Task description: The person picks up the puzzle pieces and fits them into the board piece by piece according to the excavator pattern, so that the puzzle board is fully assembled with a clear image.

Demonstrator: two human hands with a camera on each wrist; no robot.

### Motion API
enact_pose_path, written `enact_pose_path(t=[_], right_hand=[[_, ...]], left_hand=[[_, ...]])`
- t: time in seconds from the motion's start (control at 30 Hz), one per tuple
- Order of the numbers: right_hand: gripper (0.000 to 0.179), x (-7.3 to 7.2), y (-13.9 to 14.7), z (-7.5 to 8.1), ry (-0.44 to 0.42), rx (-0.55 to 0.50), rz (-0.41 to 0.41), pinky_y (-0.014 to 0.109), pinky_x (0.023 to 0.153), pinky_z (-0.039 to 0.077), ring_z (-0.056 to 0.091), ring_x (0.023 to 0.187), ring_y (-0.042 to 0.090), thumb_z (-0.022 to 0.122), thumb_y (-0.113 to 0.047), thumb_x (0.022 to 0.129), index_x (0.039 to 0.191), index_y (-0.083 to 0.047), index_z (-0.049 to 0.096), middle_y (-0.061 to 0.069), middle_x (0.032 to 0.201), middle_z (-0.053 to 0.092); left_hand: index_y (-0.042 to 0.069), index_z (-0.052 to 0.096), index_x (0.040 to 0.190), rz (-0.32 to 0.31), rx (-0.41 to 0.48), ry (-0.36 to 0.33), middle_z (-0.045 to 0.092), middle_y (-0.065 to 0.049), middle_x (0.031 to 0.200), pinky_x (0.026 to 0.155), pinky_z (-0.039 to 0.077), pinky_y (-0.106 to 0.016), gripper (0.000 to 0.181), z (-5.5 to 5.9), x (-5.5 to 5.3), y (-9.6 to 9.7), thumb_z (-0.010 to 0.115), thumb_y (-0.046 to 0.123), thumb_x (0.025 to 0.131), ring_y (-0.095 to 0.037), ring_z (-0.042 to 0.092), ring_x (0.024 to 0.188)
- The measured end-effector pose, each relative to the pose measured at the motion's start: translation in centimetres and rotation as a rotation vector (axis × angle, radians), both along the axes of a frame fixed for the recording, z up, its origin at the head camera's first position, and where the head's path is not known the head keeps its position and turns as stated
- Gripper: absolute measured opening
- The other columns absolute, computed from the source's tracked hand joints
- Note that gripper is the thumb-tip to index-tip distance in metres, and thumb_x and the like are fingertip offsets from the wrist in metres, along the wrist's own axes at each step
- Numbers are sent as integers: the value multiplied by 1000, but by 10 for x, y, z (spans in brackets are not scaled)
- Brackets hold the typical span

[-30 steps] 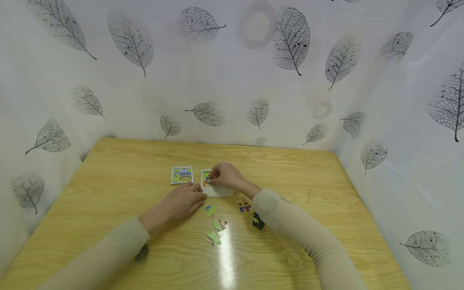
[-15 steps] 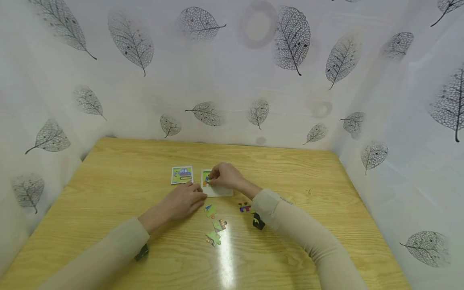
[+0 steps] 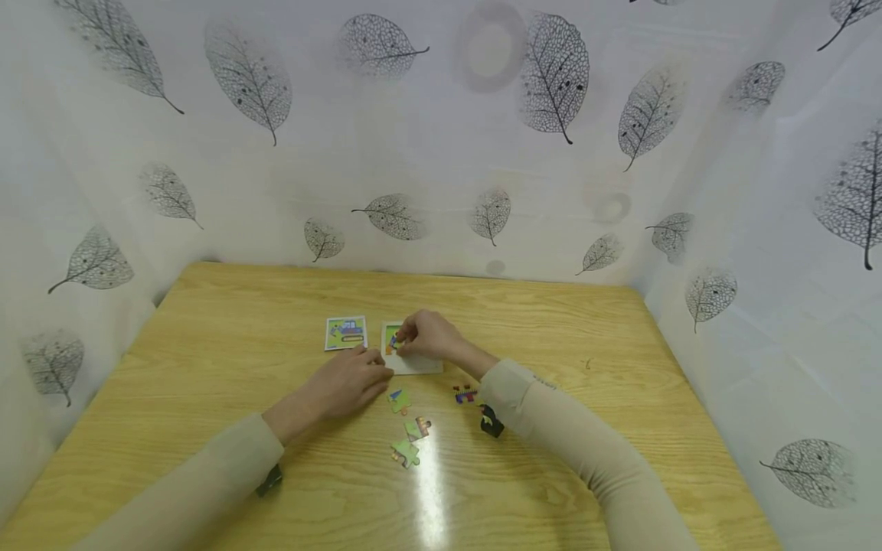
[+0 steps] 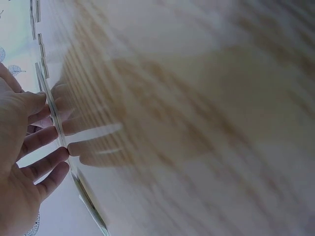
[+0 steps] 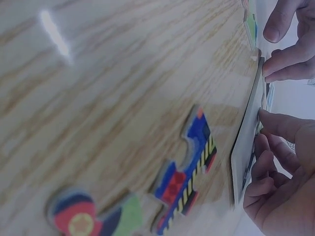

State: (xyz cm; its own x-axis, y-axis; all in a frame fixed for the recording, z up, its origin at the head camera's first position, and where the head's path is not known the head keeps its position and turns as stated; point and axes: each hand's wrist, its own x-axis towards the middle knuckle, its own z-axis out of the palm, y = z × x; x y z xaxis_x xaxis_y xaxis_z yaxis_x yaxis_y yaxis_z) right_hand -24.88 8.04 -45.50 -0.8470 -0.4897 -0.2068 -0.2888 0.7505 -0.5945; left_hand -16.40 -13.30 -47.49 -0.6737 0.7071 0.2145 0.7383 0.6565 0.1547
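The puzzle piece [image 3: 395, 342] is over at the far side of the table [image 3: 586, 329], at the left part of the pale tray [image 3: 419, 367], mostly masked by the fingers of the right hand [image 3: 434, 337]. From where I stand, that hand seems to have thumb and fingertips drawn together on it in a pinch, though I can't tell whether it lies flat or slightly tilted. The left hand [image 3: 353, 380] has its fingers fairly straight, tips touching the tray's near left corner.

I'd expect the piece to be very light and stiff, like thick card; the striped piece [image 3: 465, 395], lying to the right, shows a solid cut edge. The faces may be a little slick, and the thin knobs look likeliest to bend or fray. Best to pinch it by opposite edges across the broad body. The tray looks light too, and could slide unless steadied at a corner.
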Motion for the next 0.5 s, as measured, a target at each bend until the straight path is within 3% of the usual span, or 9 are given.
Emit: enact_pose_path(t=[0.2,0.5], right_hand=[[18,0,3,-1,11,-7,18,20,75,53,64,84,11,82,-19,92,108,-11,78,2,96,76],[24,7,29,2,-26,-113,23,21,73,56,65,86,12,79,-20,94,114,-7,76,5,100,74]], left_hand=[[11,78,116,2,3,1,74,-6,110,90,60,-42,21,0,0,1,69,22,101,-24,69,100],[11,78,117,10,-18,-9,75,-6,111,91,61,-43,22,0,0,0,69,23,101,-24,69,102]])
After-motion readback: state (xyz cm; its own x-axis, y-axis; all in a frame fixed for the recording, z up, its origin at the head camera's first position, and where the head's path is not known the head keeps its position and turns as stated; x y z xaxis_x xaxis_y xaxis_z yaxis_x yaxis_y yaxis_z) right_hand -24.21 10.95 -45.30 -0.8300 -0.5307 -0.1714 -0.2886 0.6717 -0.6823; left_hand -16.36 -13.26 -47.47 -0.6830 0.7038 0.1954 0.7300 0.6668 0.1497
